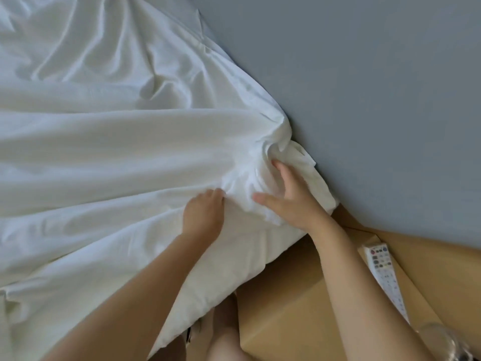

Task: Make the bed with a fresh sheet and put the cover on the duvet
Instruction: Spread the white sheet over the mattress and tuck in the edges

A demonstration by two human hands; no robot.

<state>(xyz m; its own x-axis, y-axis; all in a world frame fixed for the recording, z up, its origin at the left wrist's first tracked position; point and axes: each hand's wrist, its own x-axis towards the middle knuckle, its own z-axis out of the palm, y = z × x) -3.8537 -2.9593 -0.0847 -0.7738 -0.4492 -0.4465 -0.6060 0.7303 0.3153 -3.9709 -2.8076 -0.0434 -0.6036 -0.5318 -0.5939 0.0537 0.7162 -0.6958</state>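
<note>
So the white duvet (117, 152) fills the whole left side, with its right corner bunched up against the grey wall (364, 100). Left hand (204, 213) has fingers curled into a fold of it, and right hand (289, 196) is spread flat, pressing that bunched corner. A remote (382, 267) sits near right on the wooden ledge (286, 321).

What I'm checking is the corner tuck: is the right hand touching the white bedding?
Touching. The head view shows the right hand pressed into the bunched white bedding, its fingers sunk in a fold, thumb lying on the cloth.
</note>
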